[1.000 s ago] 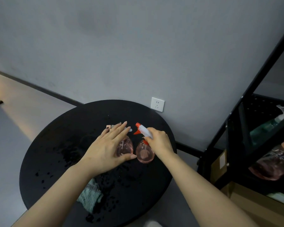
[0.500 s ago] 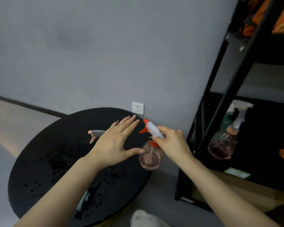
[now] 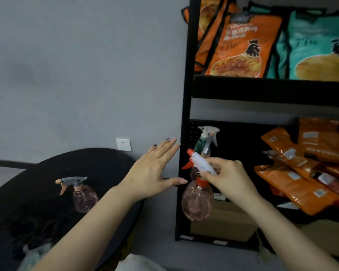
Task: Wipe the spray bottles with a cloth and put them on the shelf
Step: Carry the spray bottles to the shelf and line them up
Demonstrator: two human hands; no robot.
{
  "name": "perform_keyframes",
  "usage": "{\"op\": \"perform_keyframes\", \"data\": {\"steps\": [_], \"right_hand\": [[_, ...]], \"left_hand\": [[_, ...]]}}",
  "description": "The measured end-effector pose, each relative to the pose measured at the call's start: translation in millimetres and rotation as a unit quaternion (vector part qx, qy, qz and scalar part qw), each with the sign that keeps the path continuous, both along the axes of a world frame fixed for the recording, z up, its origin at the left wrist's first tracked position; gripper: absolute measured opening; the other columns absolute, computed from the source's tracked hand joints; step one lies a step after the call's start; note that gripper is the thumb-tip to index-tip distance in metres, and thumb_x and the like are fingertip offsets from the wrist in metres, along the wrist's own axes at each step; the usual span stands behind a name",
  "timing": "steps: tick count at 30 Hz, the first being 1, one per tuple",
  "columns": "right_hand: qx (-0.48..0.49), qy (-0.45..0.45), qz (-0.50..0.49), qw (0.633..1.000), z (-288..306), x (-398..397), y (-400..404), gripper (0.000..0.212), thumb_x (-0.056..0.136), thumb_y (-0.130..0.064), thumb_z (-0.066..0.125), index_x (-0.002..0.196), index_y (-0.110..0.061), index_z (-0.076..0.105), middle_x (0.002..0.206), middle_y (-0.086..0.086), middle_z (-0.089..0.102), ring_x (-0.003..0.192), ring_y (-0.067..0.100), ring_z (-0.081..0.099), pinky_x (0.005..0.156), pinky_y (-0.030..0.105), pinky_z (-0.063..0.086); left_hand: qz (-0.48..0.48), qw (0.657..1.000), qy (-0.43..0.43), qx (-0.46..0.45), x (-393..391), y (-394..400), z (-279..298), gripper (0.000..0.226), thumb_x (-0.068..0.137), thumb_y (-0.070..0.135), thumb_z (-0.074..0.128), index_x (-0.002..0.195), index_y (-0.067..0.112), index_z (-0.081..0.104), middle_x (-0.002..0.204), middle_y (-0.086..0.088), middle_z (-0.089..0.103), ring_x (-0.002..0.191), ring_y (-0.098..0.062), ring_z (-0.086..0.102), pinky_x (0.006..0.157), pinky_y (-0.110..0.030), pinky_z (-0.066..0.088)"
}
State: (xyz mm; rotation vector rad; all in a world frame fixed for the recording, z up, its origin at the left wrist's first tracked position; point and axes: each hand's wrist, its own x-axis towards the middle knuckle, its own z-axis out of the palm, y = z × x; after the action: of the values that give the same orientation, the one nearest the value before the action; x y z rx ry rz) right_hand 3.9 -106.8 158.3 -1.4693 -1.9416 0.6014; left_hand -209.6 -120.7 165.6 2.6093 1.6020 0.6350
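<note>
Right hand (image 3: 229, 178) gripping pink bottle (image 3: 197, 202) by its neck, just before shelf (image 3: 185, 114) post, left hand (image 3: 155, 173) spread flat, second bottle (image 3: 84, 196) left on table (image 3: 106, 163).

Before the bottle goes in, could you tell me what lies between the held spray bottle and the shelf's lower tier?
In the head view, the shelf's black post stands between the spray bottle and the lower tier.

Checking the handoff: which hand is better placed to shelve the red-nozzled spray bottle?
Right. The right hand already grips the red-nozzled spray bottle beside the shelf; the left hand is open, holding nothing.
</note>
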Motion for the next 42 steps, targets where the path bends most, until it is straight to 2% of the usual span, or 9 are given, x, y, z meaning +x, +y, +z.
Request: {"op": "perform_keyframes", "data": {"steps": [4, 10, 15, 20, 24, 28, 32, 35, 42], "right_hand": [[0.015, -0.001, -0.034, 0.999, 11, 40, 6, 0.036, 0.079, -0.023, 0.073, 0.115, -0.023, 0.066, 0.108, -0.003, 0.069, 0.095, 0.007, 0.064, 0.081, 0.023, 0.053], [0.037, -0.012, -0.073, 0.997, 23, 82, 27, 0.034, 0.08, -0.02, 0.072, 0.113, -0.018, 0.067, 0.106, 0.001, 0.07, 0.09, 0.006, 0.063, 0.069, 0.01, 0.044], [0.056, -0.011, -0.109, 0.992, 25, 101, 66, 0.034, 0.081, -0.019, 0.072, 0.114, -0.014, 0.067, 0.106, 0.004, 0.07, 0.094, 0.014, 0.065, 0.073, 0.019, 0.048], [0.062, -0.028, -0.139, 0.988, 16, 102, 116, 0.029, 0.083, -0.022, 0.069, 0.11, -0.012, 0.067, 0.096, 0.006, 0.071, 0.083, 0.015, 0.063, 0.062, 0.018, 0.044], [0.032, -0.066, -0.153, 0.985, 2, 95, 156, 0.031, 0.086, -0.027, 0.065, 0.114, -0.013, 0.062, 0.099, 0.008, 0.067, 0.095, 0.022, 0.059, 0.07, 0.029, 0.047], [0.003, -0.099, -0.166, 0.981, -12, 88, 186, 0.03, 0.09, -0.029, 0.06, 0.116, -0.014, 0.06, 0.105, 0.008, 0.065, 0.091, 0.02, 0.057, 0.065, 0.026, 0.038], [-0.002, -0.082, -0.174, 0.981, -28, 86, 204, 0.029, 0.089, -0.027, 0.061, 0.113, -0.011, 0.061, 0.105, 0.009, 0.067, 0.096, 0.024, 0.062, 0.067, 0.025, 0.04], [-0.001, -0.075, -0.177, 0.981, -35, 85, 212, 0.027, 0.087, -0.027, 0.063, 0.109, -0.01, 0.063, 0.101, 0.01, 0.068, 0.093, 0.026, 0.063, 0.067, 0.024, 0.041], [-0.005, -0.078, -0.175, 0.982, -49, 80, 219, 0.029, 0.086, -0.027, 0.065, 0.107, -0.008, 0.063, 0.1, 0.012, 0.068, 0.093, 0.029, 0.063, 0.074, 0.031, 0.049]], "left_hand": [[-0.035, 0.999, 0.003, 0.007, 36, 8, 8, 0.091, 0.076, 0.07, 0.044, 0.148, 0.028, 0.007, 0.153, 0.016, -0.002, 0.139, 0.002, -0.006, 0.104, -0.009, -0.014], [-0.061, 0.998, 0.0, 0.006, 73, 23, 14, 0.093, 0.073, 0.071, 0.044, 0.148, 0.028, 0.009, 0.151, 0.018, -0.002, 0.137, 0.004, -0.004, 0.104, -0.008, -0.01], [-0.058, 0.998, -0.002, -0.001, 89, 40, 10, 0.096, 0.071, 0.074, 0.041, 0.148, 0.027, 0.01, 0.148, 0.02, -0.002, 0.134, 0.006, -0.006, 0.104, -0.01, -0.009], [-0.054, 0.998, 0.008, -0.004, 97, 57, 5, 0.093, 0.071, 0.072, 0.039, 0.147, 0.028, 0.008, 0.146, 0.021, -0.004, 0.134, 0.006, -0.008, 0.1, -0.003, -0.015], [-0.055, 0.998, 0.007, -0.008, 97, 69, -2, 0.093, 0.07, 0.074, 0.037, 0.145, 0.03, 0.003, 0.146, 0.022, -0.006, 0.134, 0.006, -0.009, 0.101, -0.005, -0.015], [-0.058, 0.998, 0.006, -0.011, 96, 78, -8, 0.093, 0.072, 0.072, 0.04, 0.147, 0.028, 0.008, 0.146, 0.023, -0.007, 0.134, 0.007, -0.01, 0.103, -0.007, -0.014], [-0.057, 0.998, 0.003, -0.008, 95, 84, -13, 0.093, 0.073, 0.071, 0.042, 0.148, 0.024, 0.015, 0.148, 0.021, -0.003, 0.136, 0.003, -0.004, 0.106, -0.012, -0.009], [-0.062, 0.998, 0.004, -0.009, 94, 88, -14, 0.093, 0.073, 0.071, 0.042, 0.148, 0.024, 0.014, 0.145, 0.025, -0.008, 0.134, 0.008, -0.01, 0.105, -0.009, -0.012], [-0.065, 0.998, 0.001, -0.01, 91, 89, -16, 0.093, 0.073, 0.07, 0.042, 0.148, 0.022, 0.015, 0.146, 0.023, -0.01, 0.135, 0.006, -0.007, 0.105, -0.01, -0.011]]}}
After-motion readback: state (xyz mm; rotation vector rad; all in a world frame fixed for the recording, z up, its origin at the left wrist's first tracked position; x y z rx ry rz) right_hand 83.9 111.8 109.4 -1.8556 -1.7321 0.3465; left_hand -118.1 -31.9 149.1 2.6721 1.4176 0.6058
